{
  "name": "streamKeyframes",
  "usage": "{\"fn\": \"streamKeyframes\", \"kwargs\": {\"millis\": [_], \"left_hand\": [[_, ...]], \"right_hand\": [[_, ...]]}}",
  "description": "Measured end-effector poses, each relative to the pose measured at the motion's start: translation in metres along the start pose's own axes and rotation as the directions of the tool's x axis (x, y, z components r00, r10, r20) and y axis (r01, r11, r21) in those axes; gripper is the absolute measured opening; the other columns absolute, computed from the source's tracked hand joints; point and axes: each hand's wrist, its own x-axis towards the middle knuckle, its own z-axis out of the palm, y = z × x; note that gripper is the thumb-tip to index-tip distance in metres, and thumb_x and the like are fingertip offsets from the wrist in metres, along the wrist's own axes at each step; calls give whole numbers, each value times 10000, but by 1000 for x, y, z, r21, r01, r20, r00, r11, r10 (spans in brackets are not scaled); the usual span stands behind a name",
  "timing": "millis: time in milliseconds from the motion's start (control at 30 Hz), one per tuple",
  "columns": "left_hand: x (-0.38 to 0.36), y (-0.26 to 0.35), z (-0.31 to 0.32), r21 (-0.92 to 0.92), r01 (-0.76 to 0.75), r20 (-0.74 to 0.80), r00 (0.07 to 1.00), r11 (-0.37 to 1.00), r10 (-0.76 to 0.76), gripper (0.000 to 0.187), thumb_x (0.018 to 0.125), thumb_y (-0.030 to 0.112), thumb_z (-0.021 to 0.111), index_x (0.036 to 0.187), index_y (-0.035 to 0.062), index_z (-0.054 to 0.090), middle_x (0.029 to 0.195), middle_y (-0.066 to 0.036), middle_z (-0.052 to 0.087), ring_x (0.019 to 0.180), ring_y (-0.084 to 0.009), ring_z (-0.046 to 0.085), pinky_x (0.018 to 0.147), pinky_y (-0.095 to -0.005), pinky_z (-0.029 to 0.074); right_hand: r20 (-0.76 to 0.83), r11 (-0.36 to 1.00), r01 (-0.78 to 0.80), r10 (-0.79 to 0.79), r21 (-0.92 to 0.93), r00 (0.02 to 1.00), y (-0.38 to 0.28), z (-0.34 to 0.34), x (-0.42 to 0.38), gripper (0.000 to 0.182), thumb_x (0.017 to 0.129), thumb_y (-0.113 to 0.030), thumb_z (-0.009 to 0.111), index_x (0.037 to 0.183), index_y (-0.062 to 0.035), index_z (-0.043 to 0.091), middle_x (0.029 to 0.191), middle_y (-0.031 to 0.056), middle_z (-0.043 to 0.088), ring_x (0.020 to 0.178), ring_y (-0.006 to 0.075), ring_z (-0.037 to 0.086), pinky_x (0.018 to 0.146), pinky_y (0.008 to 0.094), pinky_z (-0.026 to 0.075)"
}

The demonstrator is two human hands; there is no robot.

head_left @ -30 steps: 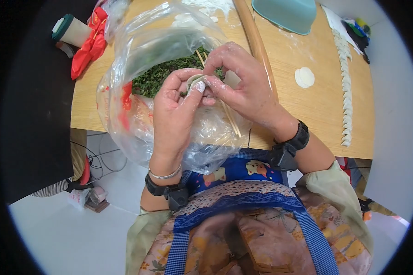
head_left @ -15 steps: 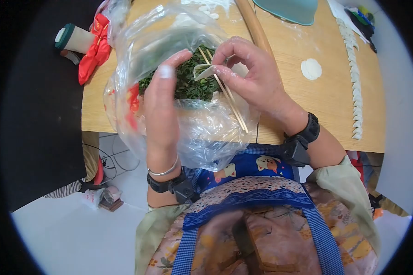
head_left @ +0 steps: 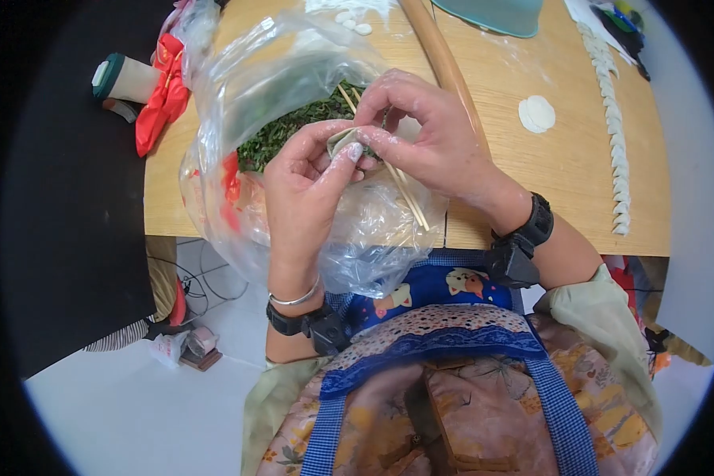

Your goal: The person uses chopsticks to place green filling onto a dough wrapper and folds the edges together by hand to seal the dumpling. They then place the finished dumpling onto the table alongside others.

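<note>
A small folded dough wrapper (head_left: 342, 141) is pinched between my two hands. My left hand (head_left: 305, 178) grips its left and lower side, with floury thumb and fingers closed on it. My right hand (head_left: 428, 131) pinches its right edge. Below and behind lies a clear plastic bag (head_left: 230, 87) with chopped green filling (head_left: 282, 131) inside. A pair of wooden chopsticks (head_left: 407, 196) leans across the bag, running under my right hand.
A wooden rolling pin (head_left: 444, 59) lies behind my right hand. Round wrappers (head_left: 537, 114) and a long row of dumplings (head_left: 613, 127) are on the right. A teal container (head_left: 496, 14) stands at the back, a cup (head_left: 131, 79) and red packaging (head_left: 165, 99) at left.
My left hand has moved right and up from beside the filling and closed on the wrapper. The wrapper, with my right hand still on it, is slightly lower.
</note>
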Motion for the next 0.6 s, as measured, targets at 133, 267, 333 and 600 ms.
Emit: {"fn": "streamKeyframes", "kwargs": {"millis": [133,267,333,600], "left_hand": [[-2,-3,1,-64,-44,-14,999,997,43,224,907,3,568,1126,-39,585,972,-92,663,815,-121,641,702,-220,502],[-3,-4,-4,-212,-67,-34,998,975,61,203,924,34,563,1114,-33,587,969,-99,668,780,-119,633,681,-220,496],[-3,-5,-6,-246,-64,-33,998,967,57,199,926,38,563,1112,-32,587,969,-100,669,773,-119,632,676,-220,495],[-5,-5,-5,-246,-56,-44,998,968,46,203,928,50,572,1112,-34,583,968,-107,679,764,-124,638,675,-227,506]], "right_hand": [[45,998,15,-12,-67,999,-6,-2,0,178,816,-69,667,979,-23,612,947,54,593,820,132,566,704,253,467],[-14,993,95,-96,-71,995,-7,-2,-1,262,766,-107,677,996,-31,577,877,69,559,764,167,563,656,298,461],[1,990,106,-107,-97,994,-6,-3,-1,276,765,-105,675,1011,-34,571,882,70,559,763,170,563,654,298,462],[30,998,57,-56,-37,998,-6,-4,-3,173,797,-98,661,940,-39,583,856,62,563,745,153,566,637,279,467]]}}
